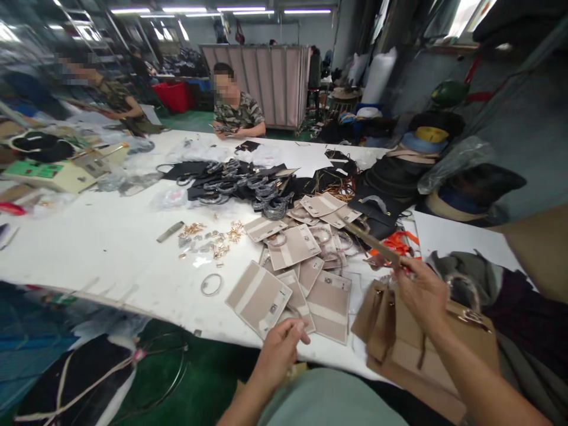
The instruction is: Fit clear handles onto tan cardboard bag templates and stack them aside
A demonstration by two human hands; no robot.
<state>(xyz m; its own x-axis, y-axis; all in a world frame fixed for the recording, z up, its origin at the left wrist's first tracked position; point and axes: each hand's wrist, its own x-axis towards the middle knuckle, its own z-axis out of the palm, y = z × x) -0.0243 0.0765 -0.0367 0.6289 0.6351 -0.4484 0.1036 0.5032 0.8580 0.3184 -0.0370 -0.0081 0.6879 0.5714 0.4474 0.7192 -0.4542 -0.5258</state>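
My right hand is closed on a long tan strap that runs up and to the left over the table. It hovers above a tan leather handbag at the table's near right edge. My left hand sits at the near edge with its fingers curled, thumb and fingertips close together, just below a pile of flat beige leather panels; whether it pinches anything I cannot make out.
Small gold metal fittings and a metal ring lie on the white table. Black straps and handles are heaped mid-table. Two people sit at the far side. Bags and fabric crowd the right.
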